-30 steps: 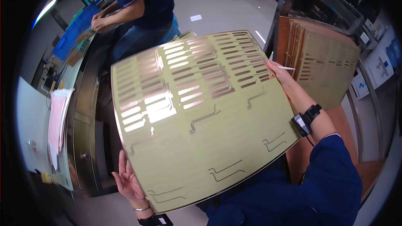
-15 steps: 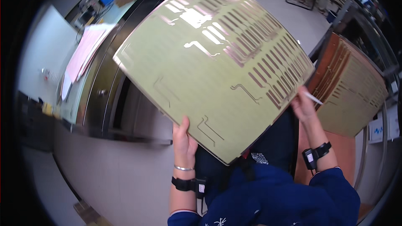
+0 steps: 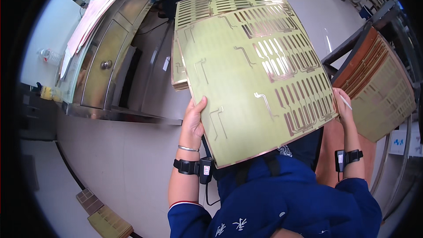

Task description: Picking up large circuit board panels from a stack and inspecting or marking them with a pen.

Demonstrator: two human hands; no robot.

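Tilted in front of me is a large pale green circuit board panel [image 3: 233,88] with copper traces in rows. My left hand [image 3: 194,115] grips its left edge, thumb on top and fingers underneath. At the right edge my right hand [image 3: 343,107] is closed on the panel, and a slim white pen-like stick [image 3: 346,102] pokes out of the same hand. Beyond the held panel lies a stack of similar panels [image 3: 194,8], partly covered by it. What supports that stack is hidden.
On the right, a rack holds several upright panels [image 3: 387,92]. A metal cabinet [image 3: 103,68] with a knob stands to the left, beside a glass-topped table bearing pink and white sheets [image 3: 90,20]. A clear bottle [image 3: 50,56] is there too. More panels [image 3: 110,222] lie on the floor, lower left.
The held panel has swung round and come lower, lying less slanted. A stack of panels beyond it has come into view. Both hands still hold its edges.
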